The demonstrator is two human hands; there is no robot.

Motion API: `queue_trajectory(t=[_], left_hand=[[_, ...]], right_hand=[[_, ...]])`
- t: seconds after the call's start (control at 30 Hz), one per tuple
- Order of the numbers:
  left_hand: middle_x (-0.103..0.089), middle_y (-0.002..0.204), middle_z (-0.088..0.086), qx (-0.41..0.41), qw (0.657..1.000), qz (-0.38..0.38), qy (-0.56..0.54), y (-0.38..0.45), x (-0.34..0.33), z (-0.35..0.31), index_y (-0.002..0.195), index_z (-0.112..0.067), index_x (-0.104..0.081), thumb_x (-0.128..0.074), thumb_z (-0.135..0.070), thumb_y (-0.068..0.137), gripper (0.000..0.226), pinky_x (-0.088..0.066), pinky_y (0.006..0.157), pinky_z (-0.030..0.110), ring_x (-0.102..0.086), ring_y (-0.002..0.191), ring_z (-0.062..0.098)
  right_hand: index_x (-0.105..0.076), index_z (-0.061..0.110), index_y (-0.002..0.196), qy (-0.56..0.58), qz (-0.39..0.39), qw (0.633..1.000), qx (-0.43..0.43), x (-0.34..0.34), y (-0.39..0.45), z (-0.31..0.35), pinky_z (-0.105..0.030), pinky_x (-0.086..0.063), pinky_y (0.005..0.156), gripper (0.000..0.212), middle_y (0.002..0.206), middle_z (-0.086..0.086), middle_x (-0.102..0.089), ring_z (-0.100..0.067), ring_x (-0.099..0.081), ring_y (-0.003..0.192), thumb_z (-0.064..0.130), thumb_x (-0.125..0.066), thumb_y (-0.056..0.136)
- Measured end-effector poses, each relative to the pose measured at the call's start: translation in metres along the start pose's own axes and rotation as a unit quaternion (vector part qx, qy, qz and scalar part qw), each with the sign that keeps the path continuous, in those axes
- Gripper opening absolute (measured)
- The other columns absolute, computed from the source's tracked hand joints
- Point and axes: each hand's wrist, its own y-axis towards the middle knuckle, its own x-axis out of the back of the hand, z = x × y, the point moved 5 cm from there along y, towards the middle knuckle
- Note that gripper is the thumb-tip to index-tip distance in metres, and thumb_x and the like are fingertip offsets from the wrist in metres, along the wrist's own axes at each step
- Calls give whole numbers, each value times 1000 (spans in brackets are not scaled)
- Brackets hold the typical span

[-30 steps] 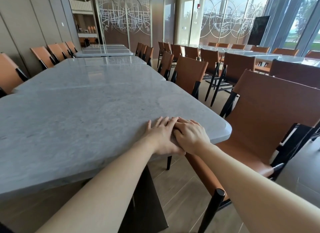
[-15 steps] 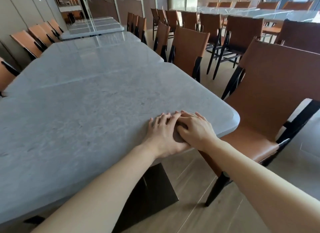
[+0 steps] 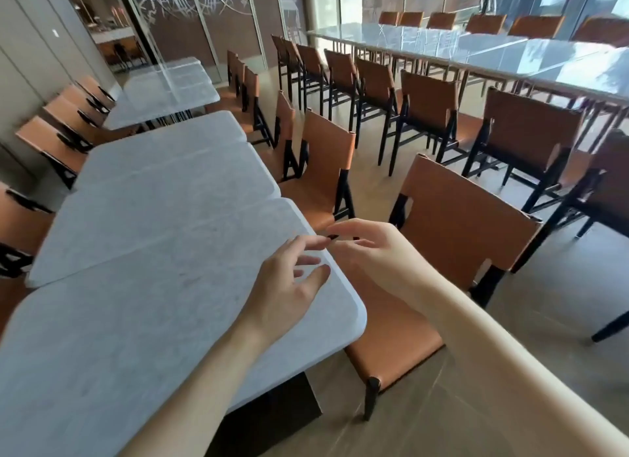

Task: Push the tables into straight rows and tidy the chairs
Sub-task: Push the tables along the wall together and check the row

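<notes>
A grey marble table point(image 3: 119, 337) fills the lower left, butted against a second marble table point(image 3: 163, 198) beyond it. My left hand point(image 3: 286, 286) hovers over the near table's right edge, fingers spread and relaxed, holding nothing. My right hand point(image 3: 367, 249) floats just past that edge, fingers loosely extended, above the seat of an orange leather chair point(image 3: 456, 218) that stands beside the table. A second orange chair point(image 3: 323, 164) is tucked against the table further along.
More orange chairs point(image 3: 61, 140) line the left wall side. A third marble table point(image 3: 163, 92) stands farther back. Another row of chairs point(image 3: 425, 99) and a long glossy table point(image 3: 476, 45) fill the right. Wooden floor point(image 3: 510, 354) lies between the rows.
Both hands have lifted off the near table's edge and come apart; before, they pressed together on it. The view has risen and turned right, showing more of the room.
</notes>
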Motion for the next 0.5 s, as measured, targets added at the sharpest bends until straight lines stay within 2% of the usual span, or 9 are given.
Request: queue_trajectory(t=[0.1, 0.27, 0.4, 0.5], left_hand=[[-62, 108, -38, -26, 998, -45, -31, 7, -8, -87, 109, -45, -63, -65, -23, 96, 26, -45, 84, 3, -58, 105, -15], [-66, 116, -22, -48, 989, -102, -96, 39, -31, -192, 115, -34, -67, -61, -17, 98, 24, -42, 77, -1, -59, 106, -13], [-66, 120, -21, -56, 985, -105, -122, 63, -55, -249, 115, -38, -67, -63, -27, 97, 22, -44, 80, 3, -62, 107, -8], [-67, 116, -24, -65, 984, -107, -126, 77, -73, -275, 115, -42, -66, -60, -39, 89, 26, -47, 90, 17, -63, 107, -5]], right_hand=[[-69, 23, 125, 44, -37, 998, 24, 78, -23, 42, -39, -55, 100, 29, 118, 8, -72, -5, -68, 107, 23, -65, 96], [-69, 32, 125, 31, -53, 997, 48, 185, -46, 85, -36, -54, 102, 30, 118, 17, -71, 3, -65, 108, 28, -65, 95], [-71, 32, 118, 56, -80, 994, 46, 244, -59, 103, -37, -56, 99, 23, 111, 18, -72, 0, -66, 107, 26, -63, 97], [-73, 38, 102, 77, -104, 990, 51, 273, -62, 107, -36, -57, 96, 18, 99, 18, -74, -2, -68, 103, 24, -64, 95]])
